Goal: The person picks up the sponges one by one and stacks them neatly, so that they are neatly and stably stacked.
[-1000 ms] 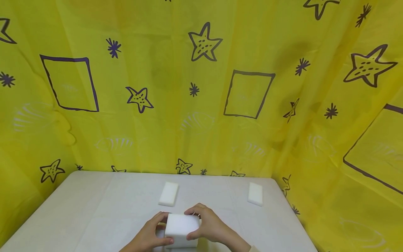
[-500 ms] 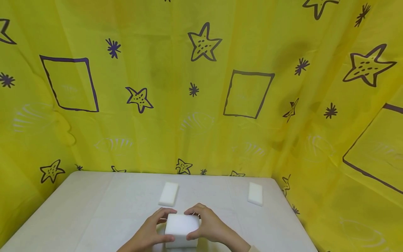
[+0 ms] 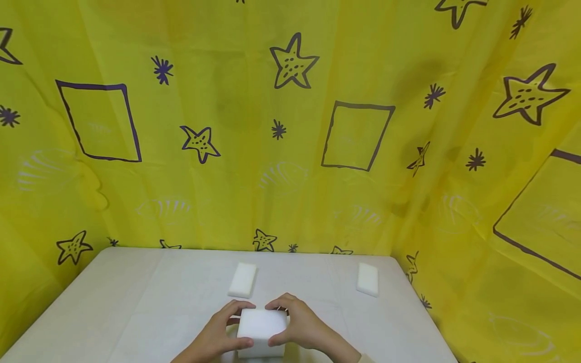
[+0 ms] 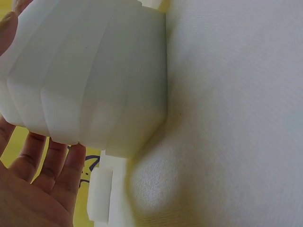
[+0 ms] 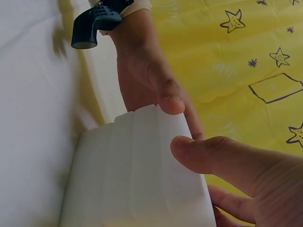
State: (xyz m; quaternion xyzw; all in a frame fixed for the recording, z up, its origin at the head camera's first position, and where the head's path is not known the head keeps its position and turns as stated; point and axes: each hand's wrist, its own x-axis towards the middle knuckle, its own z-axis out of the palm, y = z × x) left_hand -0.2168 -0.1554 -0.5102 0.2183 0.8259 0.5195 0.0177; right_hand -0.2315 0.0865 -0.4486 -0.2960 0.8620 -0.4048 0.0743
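The left hand and right hand grip the white stack at its opposite sides, best squeezed gently there (it looks light, probably spongy).

Stack of blocks on tabletop, toward person, between left hand and right hand, fingers of both at its sides; loose block behind stack, slightly left; second loose block also behind, farther right (roughly level with first, well apart); curtain behind tabletop, continuing along left and right sides
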